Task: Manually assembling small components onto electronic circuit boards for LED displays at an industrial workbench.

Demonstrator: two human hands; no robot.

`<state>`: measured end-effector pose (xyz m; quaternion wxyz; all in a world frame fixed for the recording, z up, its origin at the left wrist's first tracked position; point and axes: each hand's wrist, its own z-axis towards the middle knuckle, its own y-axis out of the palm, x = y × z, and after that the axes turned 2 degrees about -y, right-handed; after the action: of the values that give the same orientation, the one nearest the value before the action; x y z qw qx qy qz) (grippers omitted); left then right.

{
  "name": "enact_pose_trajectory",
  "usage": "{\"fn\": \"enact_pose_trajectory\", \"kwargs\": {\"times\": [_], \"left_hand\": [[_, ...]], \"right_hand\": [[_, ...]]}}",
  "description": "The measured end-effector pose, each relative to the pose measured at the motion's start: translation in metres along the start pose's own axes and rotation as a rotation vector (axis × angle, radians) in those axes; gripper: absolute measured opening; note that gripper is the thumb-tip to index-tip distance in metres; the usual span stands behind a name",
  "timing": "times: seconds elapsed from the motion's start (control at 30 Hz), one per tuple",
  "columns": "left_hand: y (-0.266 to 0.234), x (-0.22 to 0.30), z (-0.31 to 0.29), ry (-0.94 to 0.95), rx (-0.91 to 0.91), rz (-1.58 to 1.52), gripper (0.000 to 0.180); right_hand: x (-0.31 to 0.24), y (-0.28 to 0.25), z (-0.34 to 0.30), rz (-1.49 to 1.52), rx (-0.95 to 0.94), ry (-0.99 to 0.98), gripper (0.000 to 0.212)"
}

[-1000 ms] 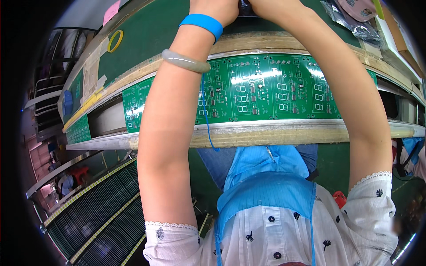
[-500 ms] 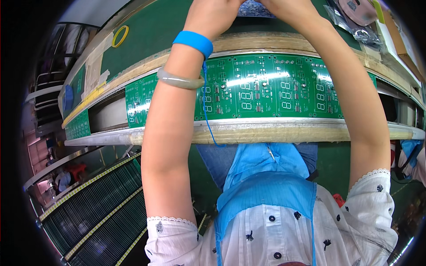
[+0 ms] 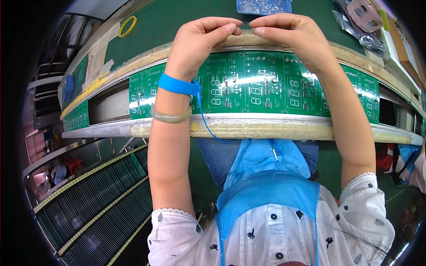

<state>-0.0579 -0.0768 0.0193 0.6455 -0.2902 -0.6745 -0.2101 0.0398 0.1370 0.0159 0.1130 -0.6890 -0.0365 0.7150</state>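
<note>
Both my hands hover over the far wooden rail, fingertips nearly meeting. My left hand (image 3: 195, 44) is closed in a pinch, thumb against fingers. A tiny part seems to show at its tips, too small to name. My right hand (image 3: 299, 40) pinches likewise, with a small speck at its fingertips. Beneath and in front of them lies a row of green circuit boards (image 3: 266, 99) with white digit outlines and small mounted components. Beyond my hands sits a blue bin (image 3: 265, 6) of small clear or silvery parts. A blue wrist strap (image 3: 178, 84) with a cord circles my left wrist.
A yellow ring (image 3: 128, 26) lies on the green bench at far left. Plastic bags (image 3: 361, 33) and a pink item (image 3: 364, 15) are at far right. A rack (image 3: 95, 208) of upright boards stands lower left. The near rail (image 3: 266, 131) edges the bench before my lap.
Both hands have drawn back toward me from the blue bin and now show in full, pinched above the far rail. The view has shifted slightly, revealing more of the bin.
</note>
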Motion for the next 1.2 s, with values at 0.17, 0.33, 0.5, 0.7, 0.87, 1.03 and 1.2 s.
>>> {"fn": "enact_pose_trajectory", "kwargs": {"times": [0.17,0.33,0.5,0.7,0.87,1.03,1.2], "left_hand": [[0.0,-0.009,-0.008,0.034,0.031,-0.049,0.024],[-0.004,-0.014,-0.009,0.028,-0.007,-0.072,0.025],[-0.006,-0.014,-0.009,0.046,-0.007,-0.056,0.022],[-0.005,-0.016,-0.009,0.074,-0.001,-0.032,0.02],[-0.003,-0.014,-0.011,0.061,0.015,0.013,0.02],[-0.002,-0.016,-0.011,0.111,0.036,0.004,0.018],[-0.003,-0.018,-0.01,0.146,0.033,0.047,0.018]], "right_hand": [[0.004,0.002,-0.002,0.05,-0.025,-0.02,0.025],[0.008,0.005,-0.002,0.012,-0.018,-0.066,0.024],[0.009,0.005,-0.002,-0.002,-0.033,-0.061,0.022],[0.011,0.003,-0.003,0.005,-0.048,-0.071,0.02],[0.011,0.0,-0.003,-0.177,-0.074,-0.058,0.019],[0.01,0.009,-0.007,-0.152,-0.085,-0.078,0.018],[0.014,0.016,-0.011,-0.267,-0.092,-0.164,0.022]]}}
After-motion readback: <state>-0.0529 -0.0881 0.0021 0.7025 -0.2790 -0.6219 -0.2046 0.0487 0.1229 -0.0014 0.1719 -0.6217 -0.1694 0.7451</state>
